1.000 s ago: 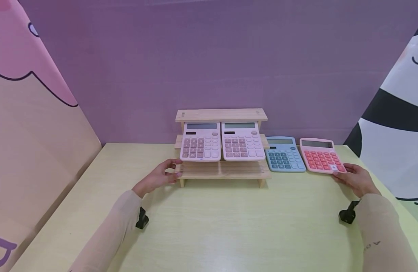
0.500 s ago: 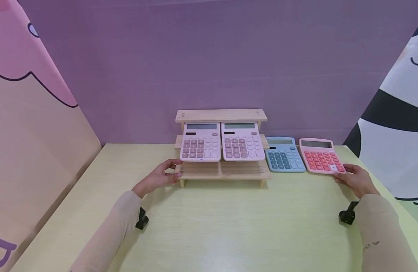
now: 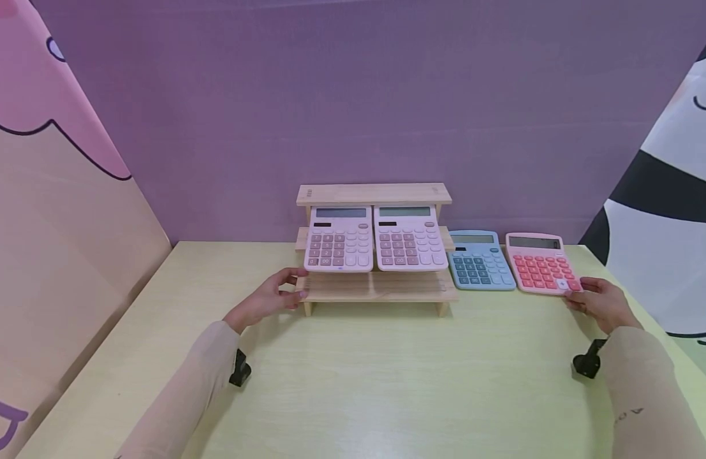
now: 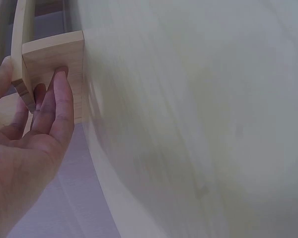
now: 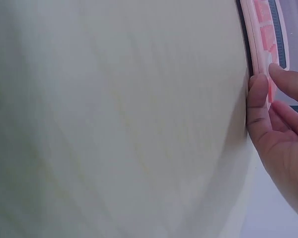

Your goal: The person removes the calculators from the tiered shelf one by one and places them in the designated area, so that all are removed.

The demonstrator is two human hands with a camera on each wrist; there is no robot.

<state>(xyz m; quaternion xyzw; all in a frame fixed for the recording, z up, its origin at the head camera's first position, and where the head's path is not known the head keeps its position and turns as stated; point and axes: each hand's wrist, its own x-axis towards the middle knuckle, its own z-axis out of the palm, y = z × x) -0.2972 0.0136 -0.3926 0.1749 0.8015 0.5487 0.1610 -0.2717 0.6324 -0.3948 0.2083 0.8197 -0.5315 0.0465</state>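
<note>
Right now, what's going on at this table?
A person's left hand holds the left end of a wooden rack carrying two pale pink calculators. Their right hand pinches the near corner of a coral calculator, which lies on the table beside a blue calculator.

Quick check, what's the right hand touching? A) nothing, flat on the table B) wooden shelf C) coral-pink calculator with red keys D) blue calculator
C: the right hand has its fingers at the near corner of the coral-pink calculator, which lies right of the blue calculator; the wooden shelf is at the left hand.
</note>
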